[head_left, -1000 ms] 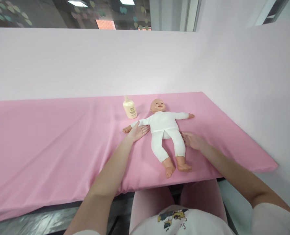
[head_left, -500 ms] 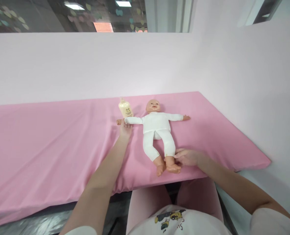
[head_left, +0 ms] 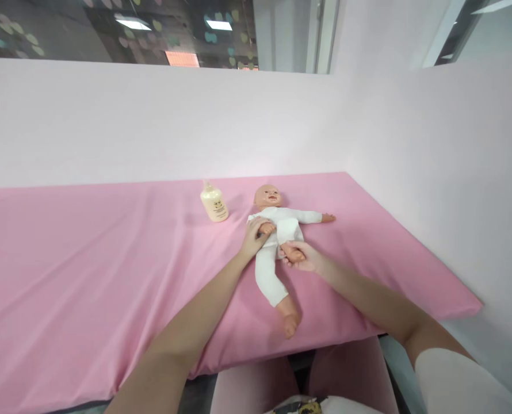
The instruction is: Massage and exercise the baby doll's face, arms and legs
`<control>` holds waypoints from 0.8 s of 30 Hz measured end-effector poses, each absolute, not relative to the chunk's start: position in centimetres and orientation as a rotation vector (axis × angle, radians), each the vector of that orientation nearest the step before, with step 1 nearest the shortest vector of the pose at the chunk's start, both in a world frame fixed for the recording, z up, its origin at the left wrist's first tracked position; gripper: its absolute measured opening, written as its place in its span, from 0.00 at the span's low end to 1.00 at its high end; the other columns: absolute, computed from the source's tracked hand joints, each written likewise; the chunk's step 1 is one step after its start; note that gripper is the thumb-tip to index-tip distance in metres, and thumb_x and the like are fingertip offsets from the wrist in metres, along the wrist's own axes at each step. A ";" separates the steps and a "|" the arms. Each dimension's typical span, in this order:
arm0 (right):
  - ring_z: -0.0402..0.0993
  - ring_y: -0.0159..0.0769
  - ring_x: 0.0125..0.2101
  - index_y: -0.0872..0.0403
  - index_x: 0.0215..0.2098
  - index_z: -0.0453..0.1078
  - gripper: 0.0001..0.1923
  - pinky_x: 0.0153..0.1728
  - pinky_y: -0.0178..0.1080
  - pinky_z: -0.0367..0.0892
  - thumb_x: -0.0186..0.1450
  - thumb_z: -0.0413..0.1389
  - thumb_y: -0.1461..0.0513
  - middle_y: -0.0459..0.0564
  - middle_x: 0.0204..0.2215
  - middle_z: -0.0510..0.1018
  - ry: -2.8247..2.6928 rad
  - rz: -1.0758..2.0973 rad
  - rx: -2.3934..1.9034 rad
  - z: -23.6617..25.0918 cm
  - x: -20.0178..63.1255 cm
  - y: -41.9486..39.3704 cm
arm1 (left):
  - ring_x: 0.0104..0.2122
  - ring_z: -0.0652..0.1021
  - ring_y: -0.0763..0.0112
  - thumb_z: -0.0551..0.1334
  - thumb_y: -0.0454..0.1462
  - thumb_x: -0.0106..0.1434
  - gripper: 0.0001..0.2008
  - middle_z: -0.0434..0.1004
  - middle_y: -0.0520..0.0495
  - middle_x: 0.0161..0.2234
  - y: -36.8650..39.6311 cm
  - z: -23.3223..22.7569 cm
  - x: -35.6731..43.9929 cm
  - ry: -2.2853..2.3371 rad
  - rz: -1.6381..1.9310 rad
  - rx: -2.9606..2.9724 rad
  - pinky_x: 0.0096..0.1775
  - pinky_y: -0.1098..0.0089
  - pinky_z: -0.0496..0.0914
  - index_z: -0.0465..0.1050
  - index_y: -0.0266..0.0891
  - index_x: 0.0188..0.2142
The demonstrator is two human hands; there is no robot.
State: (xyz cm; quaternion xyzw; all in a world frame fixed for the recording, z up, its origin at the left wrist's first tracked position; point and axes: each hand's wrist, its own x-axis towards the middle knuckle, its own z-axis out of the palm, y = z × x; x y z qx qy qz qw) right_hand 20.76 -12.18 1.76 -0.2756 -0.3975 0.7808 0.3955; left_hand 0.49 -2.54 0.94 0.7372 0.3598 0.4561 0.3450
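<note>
A baby doll (head_left: 268, 282) in a white body suit lies on its back on the pink sheet, its head toward the wall. My left hand (head_left: 255, 236) is closed around the doll's arm on the left, which is folded over its belly. Closed on the doll's lower leg, my right hand (head_left: 308, 257) holds that leg bent up, the foot close to the doll's hand. The doll's other leg lies stretched toward me, and its other arm points out to the right.
A pump bottle (head_left: 215, 204) of pale yellow liquid stands on the pink sheet (head_left: 109, 259), left of the doll. White walls (head_left: 165, 121) border the bed at the back and right. A window (head_left: 174, 34) runs above the back wall.
My left hand has brought the doll's outstretched arm inward across its belly. My right hand has taken hold of the lower leg and bent it up toward the belly.
</note>
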 end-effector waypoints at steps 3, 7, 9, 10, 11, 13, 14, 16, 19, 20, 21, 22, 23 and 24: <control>0.72 0.35 0.30 0.53 0.39 0.69 0.17 0.28 0.35 0.70 0.64 0.66 0.50 0.48 0.32 0.76 -0.947 2.068 -0.683 -0.6 20.7 -11.0 | 0.64 0.67 0.51 0.67 0.43 0.60 0.16 0.76 0.41 0.55 -2.5 1.0 0.2 0.961 1.147 1.924 0.72 0.54 0.51 0.73 0.45 0.46; 0.78 0.42 0.35 0.52 0.45 0.69 0.27 0.28 0.39 0.73 0.56 0.71 0.49 0.51 0.36 0.80 -1.038 2.293 -0.542 -1.9 21.5 -11.7 | 0.58 0.73 0.53 0.69 0.44 0.60 0.18 0.77 0.42 0.52 -1.7 0.6 -0.1 0.965 1.277 1.734 0.67 0.56 0.61 0.71 0.44 0.47; 0.81 0.45 0.39 0.52 0.47 0.67 0.29 0.34 0.43 0.77 0.55 0.72 0.50 0.54 0.39 0.81 -1.108 2.450 -0.400 -1.9 21.9 -12.2 | 0.54 0.75 0.56 0.69 0.44 0.61 0.17 0.78 0.43 0.48 -1.2 0.1 -0.1 1.016 1.406 1.572 0.64 0.58 0.65 0.70 0.43 0.45; 0.82 0.46 0.40 0.52 0.47 0.66 0.30 0.38 0.45 0.78 0.55 0.73 0.51 0.55 0.40 0.82 -1.138 2.518 -0.328 -1.8 22.0 -12.3 | 0.54 0.76 0.57 0.69 0.44 0.61 0.16 0.78 0.44 0.47 -0.9 -0.2 -0.2 1.050 1.463 1.484 0.64 0.59 0.66 0.69 0.43 0.45; 0.82 0.46 0.41 0.52 0.47 0.66 0.30 0.42 0.47 0.79 0.55 0.73 0.52 0.55 0.41 0.83 -1.162 2.576 -0.258 -1.7 22.1 -12.4 | 0.55 0.76 0.57 0.69 0.44 0.61 0.17 0.78 0.44 0.47 -0.7 -0.5 -0.3 1.076 1.512 1.400 0.63 0.59 0.66 0.69 0.43 0.46; 0.83 0.46 0.44 0.52 0.47 0.65 0.30 0.49 0.50 0.78 0.55 0.74 0.54 0.56 0.42 0.84 -1.208 2.676 -0.143 -1.5 22.2 -12.4 | 0.57 0.76 0.56 0.69 0.45 0.62 0.19 0.79 0.43 0.49 0.0 -1.2 -0.5 1.082 1.563 1.278 0.63 0.59 0.67 0.69 0.42 0.48; 0.83 0.46 0.46 0.52 0.46 0.65 0.29 0.51 0.51 0.77 0.55 0.75 0.56 0.56 0.43 0.84 -1.228 2.715 -0.116 -1.3 22.2 -12.4 | 0.57 0.77 0.55 0.69 0.45 0.62 0.19 0.80 0.42 0.49 0.3 -1.5 -0.6 1.078 1.570 1.226 0.62 0.58 0.68 0.69 0.42 0.48; 0.82 0.48 0.52 0.52 0.45 0.65 0.29 0.55 0.51 0.75 0.53 0.76 0.61 0.56 0.45 0.83 -1.261 2.762 -0.095 -0.9 22.3 -12.4 | 0.58 0.77 0.54 0.70 0.44 0.62 0.18 0.81 0.42 0.50 0.9 -2.0 -0.8 1.088 1.585 1.115 0.63 0.57 0.70 0.69 0.43 0.48; 0.78 0.49 0.58 0.52 0.44 0.65 0.31 0.58 0.50 0.72 0.50 0.77 0.67 0.57 0.47 0.83 -1.286 2.789 -0.072 -0.4 22.4 -12.5 | 0.63 0.75 0.56 0.70 0.41 0.63 0.22 0.79 0.42 0.57 1.5 -2.6 -1.1 1.137 1.619 0.997 0.68 0.57 0.66 0.68 0.46 0.54; 0.78 0.50 0.59 0.53 0.45 0.66 0.31 0.58 0.50 0.72 0.50 0.77 0.68 0.58 0.46 0.84 -1.291 2.792 -0.050 -0.3 22.4 -12.5 | 0.66 0.72 0.57 0.69 0.41 0.64 0.23 0.77 0.43 0.60 1.7 -2.7 -1.2 1.151 1.638 0.979 0.69 0.58 0.64 0.67 0.47 0.56; 0.79 0.50 0.59 0.53 0.45 0.66 0.32 0.58 0.49 0.72 0.50 0.77 0.69 0.58 0.45 0.84 -1.299 2.791 -0.019 -0.4 22.5 -12.5 | 0.68 0.70 0.58 0.68 0.42 0.66 0.23 0.75 0.43 0.62 1.8 -2.9 -1.3 1.161 1.661 0.971 0.71 0.59 0.61 0.66 0.48 0.58; 0.79 0.50 0.58 0.53 0.46 0.67 0.32 0.58 0.49 0.72 0.49 0.77 0.69 0.57 0.44 0.85 -1.310 2.790 0.014 -0.5 22.6 -12.4 | 0.69 0.68 0.59 0.66 0.43 0.67 0.22 0.74 0.43 0.63 1.9 -3.1 -1.3 1.160 1.683 0.976 0.72 0.59 0.60 0.65 0.48 0.59; 0.81 0.49 0.56 0.54 0.47 0.68 0.33 0.58 0.48 0.72 0.50 0.77 0.69 0.56 0.42 0.85 -1.322 2.796 0.047 -0.8 22.8 -12.4 | 0.70 0.67 0.60 0.64 0.44 0.69 0.21 0.73 0.43 0.64 2.0 -3.3 -1.4 1.134 1.689 1.012 0.72 0.59 0.59 0.65 0.49 0.59; 0.82 0.48 0.55 0.54 0.49 0.68 0.33 0.57 0.47 0.72 0.51 0.78 0.68 0.55 0.40 0.85 -1.333 2.816 0.089 -1.2 22.9 -12.3 | 0.71 0.65 0.60 0.63 0.45 0.70 0.20 0.73 0.44 0.63 2.0 -3.4 -1.5 1.088 1.678 1.066 0.73 0.58 0.58 0.65 0.49 0.59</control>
